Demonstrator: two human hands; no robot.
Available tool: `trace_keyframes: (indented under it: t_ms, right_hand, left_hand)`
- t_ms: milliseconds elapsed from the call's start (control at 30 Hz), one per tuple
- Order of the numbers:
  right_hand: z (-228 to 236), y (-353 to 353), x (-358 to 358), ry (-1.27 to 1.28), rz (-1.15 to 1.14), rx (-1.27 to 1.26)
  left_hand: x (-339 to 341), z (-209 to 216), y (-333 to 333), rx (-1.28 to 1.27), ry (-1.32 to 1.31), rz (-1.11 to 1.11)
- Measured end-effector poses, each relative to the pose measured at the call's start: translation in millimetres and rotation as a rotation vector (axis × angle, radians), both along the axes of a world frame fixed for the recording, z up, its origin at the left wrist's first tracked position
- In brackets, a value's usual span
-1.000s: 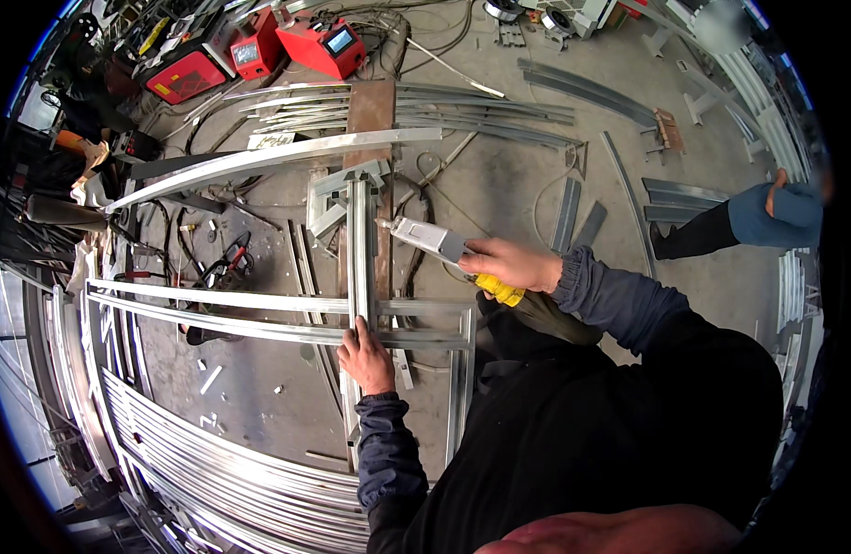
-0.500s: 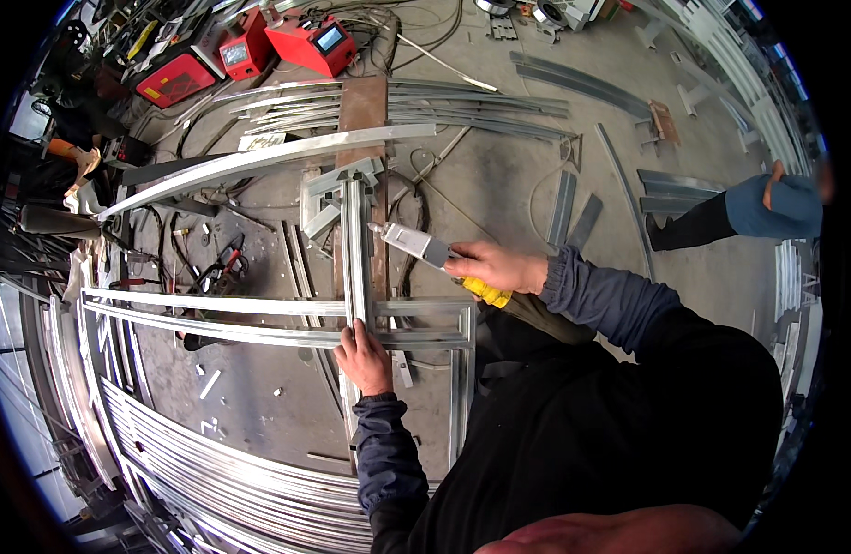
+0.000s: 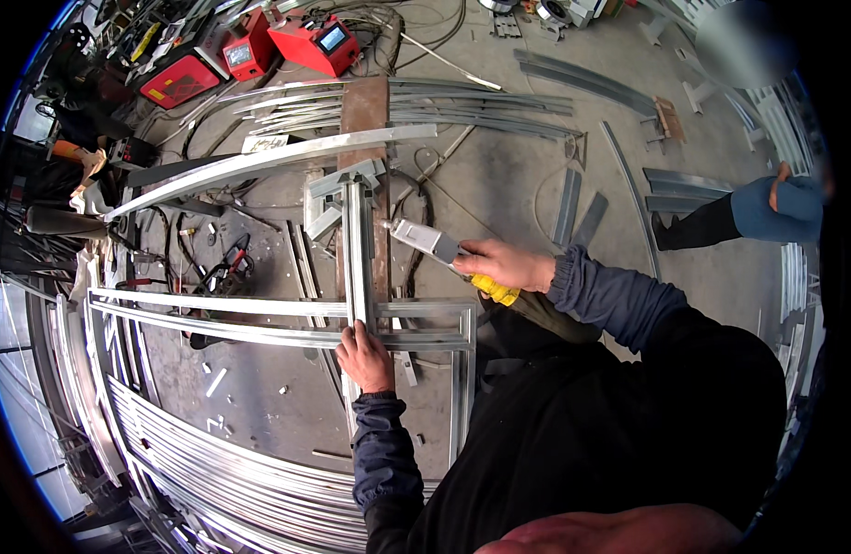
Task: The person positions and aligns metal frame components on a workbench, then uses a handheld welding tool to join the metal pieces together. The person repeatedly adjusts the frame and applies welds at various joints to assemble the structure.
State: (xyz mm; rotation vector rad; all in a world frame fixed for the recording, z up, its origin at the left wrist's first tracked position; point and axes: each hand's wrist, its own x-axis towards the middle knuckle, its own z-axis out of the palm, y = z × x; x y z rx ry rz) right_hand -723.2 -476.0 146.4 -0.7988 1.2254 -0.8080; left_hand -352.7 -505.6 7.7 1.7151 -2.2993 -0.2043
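My right hand (image 3: 510,266) is wrapped around a grey handheld welding gun (image 3: 420,238) with a yellow sleeve (image 3: 496,290) at its rear. Its narrow nozzle points left, just to the right of a long silvery metal channel (image 3: 356,249) and apart from it. My left hand (image 3: 366,362) is closed on the near part of that channel, where it crosses two metal rails of a frame (image 3: 416,341). Small angled metal pieces (image 3: 325,220) sit around the channel's far end, over a rusty brown beam (image 3: 364,108).
Shiny metal strips (image 3: 232,462) lie stacked at the lower left. Red machines (image 3: 313,44) with screens stand at the back left, with cables (image 3: 418,208) across the floor. More channels (image 3: 564,208) lie to the right, where another person (image 3: 767,209) stands.
The welding gun and my right hand have shifted slightly right, away from the channel. My left hand keeps its place. A blurred pale round shape has appeared at the upper right.
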Motion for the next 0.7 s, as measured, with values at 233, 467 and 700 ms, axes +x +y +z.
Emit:
trace_keyframes:
  t_ms: [233,467,700]
  right_hand:
    - [15,-20,16,-0.087,-0.05,0.132]
    - [-13,-33,28,-0.058,-0.031,0.056]
    - [-45,-34,35,0.032,-0.062,-0.019]
  left_hand:
    - [-1,-10,-4,-0.025,0.016,-0.03]
    - [0,-8,-2,-0.029,0.053,-0.024]
    - [-1,-5,-2,-0.04,0.043,-0.072]
